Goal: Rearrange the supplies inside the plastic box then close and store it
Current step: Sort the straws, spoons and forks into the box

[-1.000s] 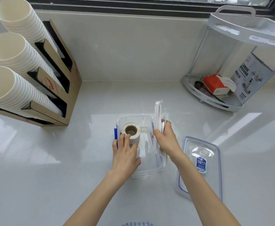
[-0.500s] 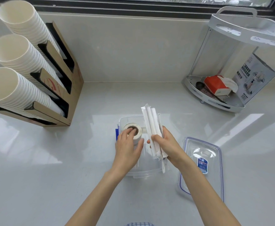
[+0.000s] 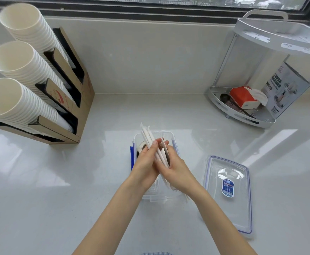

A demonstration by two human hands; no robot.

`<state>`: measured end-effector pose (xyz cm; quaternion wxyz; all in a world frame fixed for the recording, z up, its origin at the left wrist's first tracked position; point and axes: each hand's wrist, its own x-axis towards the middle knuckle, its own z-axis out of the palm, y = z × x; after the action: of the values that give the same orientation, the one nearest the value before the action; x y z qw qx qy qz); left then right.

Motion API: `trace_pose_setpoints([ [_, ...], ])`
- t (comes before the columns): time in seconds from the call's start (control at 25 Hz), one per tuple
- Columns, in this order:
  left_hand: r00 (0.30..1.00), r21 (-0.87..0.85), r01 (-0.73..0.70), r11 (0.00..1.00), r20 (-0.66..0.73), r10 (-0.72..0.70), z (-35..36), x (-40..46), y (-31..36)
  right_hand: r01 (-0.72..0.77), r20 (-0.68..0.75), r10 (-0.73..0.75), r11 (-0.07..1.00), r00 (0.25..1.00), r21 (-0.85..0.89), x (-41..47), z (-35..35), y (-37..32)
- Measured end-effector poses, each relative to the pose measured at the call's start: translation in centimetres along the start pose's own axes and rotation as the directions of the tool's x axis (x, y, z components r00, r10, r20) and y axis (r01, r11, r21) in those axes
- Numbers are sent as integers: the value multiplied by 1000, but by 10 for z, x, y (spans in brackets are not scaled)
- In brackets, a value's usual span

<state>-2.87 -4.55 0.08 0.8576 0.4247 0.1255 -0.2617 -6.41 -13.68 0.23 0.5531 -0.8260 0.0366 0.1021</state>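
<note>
A clear plastic box [image 3: 170, 134] with blue side clips stands open on the white counter, straight ahead of me. Above it, a bundle of white paper-wrapped straws [image 3: 147, 136] is pressed between both palms, its top fanning out past my fingertips. My left hand [image 3: 146, 162] holds the bundle's left side and my right hand [image 3: 176, 167] its right. A roll of tape [image 3: 141, 146] inside the box shows only as a sliver behind my left fingers. The box's clear lid [image 3: 229, 192], with blue trim and a blue label, lies flat to the right.
A cardboard dispenser [image 3: 71, 100] with three stacks of white paper cups stands at the back left. A white corner rack [image 3: 242, 115] holding a red tissue pack [image 3: 242, 97] and a printed carton [image 3: 286, 89] occupies the back right corner, below the window.
My left hand let go of the tape roll and joined my right hand on the straw bundle. The bundle has tilted and come to the middle, over the box.
</note>
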Motion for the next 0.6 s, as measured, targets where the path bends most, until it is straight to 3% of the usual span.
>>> trace_pose_setpoints([
  [0.28, 998, -128, 31, 991, 62, -24, -7, -3, 9, 18, -88, -2, 985, 996, 172, 5, -9, 5],
  [0.44, 999, -234, -13, 972, 46, 24, -14, -2, 17, -12, -84, 54, 903, 995, 429, 5, -15, 5],
  [0.6, 992, 16, -111, 994, -65, 112, -18, -1, 16, -77, 4, 98, 751, 995, 656, 9, -20, 8],
])
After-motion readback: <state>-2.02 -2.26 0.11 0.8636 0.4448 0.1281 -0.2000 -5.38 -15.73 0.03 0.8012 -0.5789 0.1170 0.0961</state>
